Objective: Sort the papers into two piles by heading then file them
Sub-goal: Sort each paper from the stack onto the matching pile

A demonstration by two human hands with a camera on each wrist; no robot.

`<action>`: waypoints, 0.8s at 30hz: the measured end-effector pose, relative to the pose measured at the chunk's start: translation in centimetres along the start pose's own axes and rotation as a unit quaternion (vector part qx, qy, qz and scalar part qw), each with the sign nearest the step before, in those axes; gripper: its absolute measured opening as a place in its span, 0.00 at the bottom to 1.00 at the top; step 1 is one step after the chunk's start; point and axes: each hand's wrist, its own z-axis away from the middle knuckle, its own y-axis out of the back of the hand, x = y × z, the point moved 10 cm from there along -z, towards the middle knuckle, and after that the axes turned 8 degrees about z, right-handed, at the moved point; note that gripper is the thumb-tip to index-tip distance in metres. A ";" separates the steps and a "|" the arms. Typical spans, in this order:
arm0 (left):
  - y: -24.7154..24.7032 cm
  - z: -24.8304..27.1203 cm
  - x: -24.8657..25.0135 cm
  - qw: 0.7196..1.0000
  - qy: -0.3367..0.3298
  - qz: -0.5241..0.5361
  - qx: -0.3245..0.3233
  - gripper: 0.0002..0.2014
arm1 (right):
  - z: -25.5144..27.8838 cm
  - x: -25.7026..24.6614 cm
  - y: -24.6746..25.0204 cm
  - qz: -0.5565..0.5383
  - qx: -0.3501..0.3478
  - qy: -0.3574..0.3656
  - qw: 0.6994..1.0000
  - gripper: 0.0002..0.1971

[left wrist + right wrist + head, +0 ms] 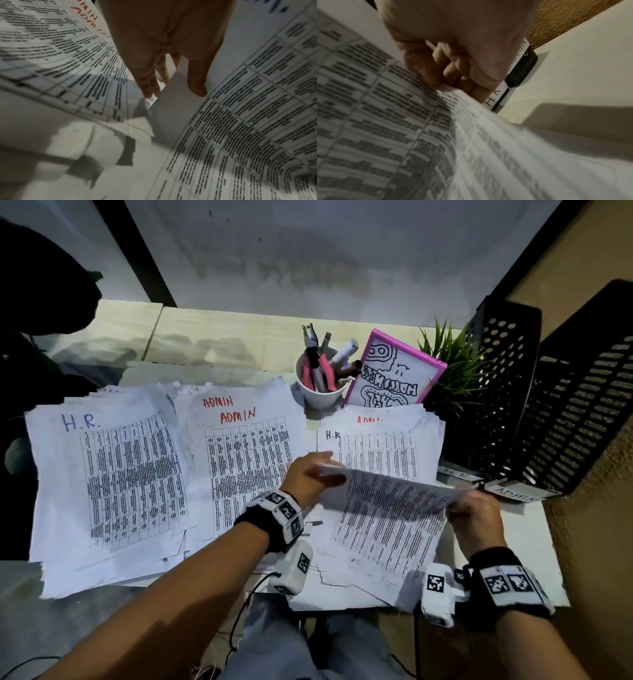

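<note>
Both my hands, left hand [308, 474] and right hand [474, 513], pinch one sheet [387, 518]; H.R. pile [113, 474] and ADMIN pile [246, 460] begun, unsorted stack [380, 446] and filing remain.

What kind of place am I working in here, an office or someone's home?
Most likely a small office desk, possibly a home one. Printed sheets headed H.R. and ADMIN cover it, two black file holders carry matching labels, and a cup of pens stands at the back.

Both forearms reach forward side by side, each wrist banded. The left hand [310, 477] has its fingers nearly straight and the thumb pressed toward them in a flat grip. The right hand [474, 517] is curled, thumb pinching against bent fingers [453, 70].
</note>
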 end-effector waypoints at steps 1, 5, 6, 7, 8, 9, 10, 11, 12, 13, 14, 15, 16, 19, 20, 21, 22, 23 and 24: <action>0.0 0.4 -0.1 1.000 0.004 0.010 -0.002 0.20 | -0.1 0.3 -0.1 -0.038 0.002 -0.026 0.999 0.08; 0.7 1.7 -1.1 0.999 -0.002 0.039 -0.003 0.10 | -1.3 -0.3 0.7 0.040 0.055 -0.041 0.997 0.14; 0.8 2.0 -1.2 0.998 -0.008 0.055 -0.005 0.07 | -1.1 -1.4 0.3 0.083 0.063 -0.030 0.994 0.16; 1.1 2.1 -1.5 0.997 -0.007 0.074 -0.004 0.06 | -1.3 -1.6 0.0 0.109 0.076 -0.038 0.990 0.17; 1.1 2.2 -1.9 0.995 -0.001 0.097 -0.003 0.06 | -1.2 -1.7 -0.5 0.117 0.077 -0.044 0.989 0.18; 1.2 2.4 -2.1 0.995 0.004 0.104 0.000 0.05 | -1.5 -1.0 -0.9 0.098 0.074 -0.062 0.990 0.17; 1.4 2.5 -2.2 0.995 0.002 0.102 0.011 0.07 | -1.4 -0.6 -1.5 0.073 0.067 -0.082 0.992 0.16; 1.5 2.6 -2.4 0.995 -0.002 0.097 0.017 0.09 | -1.6 -0.5 -1.7 0.076 0.069 -0.090 0.991 0.15; 1.6 2.6 -2.5 0.995 -0.006 0.097 0.019 0.11 | -2.3 -0.2 -2.1 0.148 0.046 -0.091 0.984 0.13; 1.5 2.7 -2.6 0.995 -0.008 0.098 0.021 0.12 | -2.8 0.0 -2.5 0.219 0.019 -0.090 0.971 0.14; 1.5 2.7 -2.6 0.995 -0.006 0.098 0.022 0.13 | -2.9 0.0 -2.6 0.260 0.010 -0.092 0.961 0.15; 1.4 2.7 -2.8 0.995 -0.001 0.099 0.022 0.13 | -3.4 0.4 -2.5 0.296 0.002 -0.095 0.950 0.16; 1.4 2.7 -2.9 0.995 0.004 0.100 0.023 0.13 | -3.6 0.1 -2.5 0.323 -0.003 -0.072 0.943 0.17; 1.4 2.8 -2.8 0.994 -0.002 0.108 0.032 0.08 | -3.9 -0.9 -3.1 0.390 -0.021 -0.008 0.920 0.17; 1.4 2.8 -2.8 0.993 -0.002 0.108 0.037 0.06 | -4.0 -1.0 -3.2 0.403 -0.023 0.009 0.915 0.17; 1.4 2.9 -2.8 0.993 -0.003 0.112 0.042 0.05 | -4.0 -1.0 -2.9 0.411 -0.018 0.024 0.911 0.17; 1.4 2.8 -2.9 0.992 0.003 0.115 0.045 0.05 | -4.2 -0.6 -2.3 0.413 -0.016 0.022 0.910 0.17; 1.4 2.7 -3.2 0.991 0.009 0.122 0.046 0.05 | -4.6 -0.2 -1.6 0.415 -0.014 0.021 0.909 0.14; 1.4 2.4 -3.4 0.990 0.015 0.130 0.046 0.06 | -5.0 0.1 -0.9 0.438 -0.002 0.029 0.899 0.12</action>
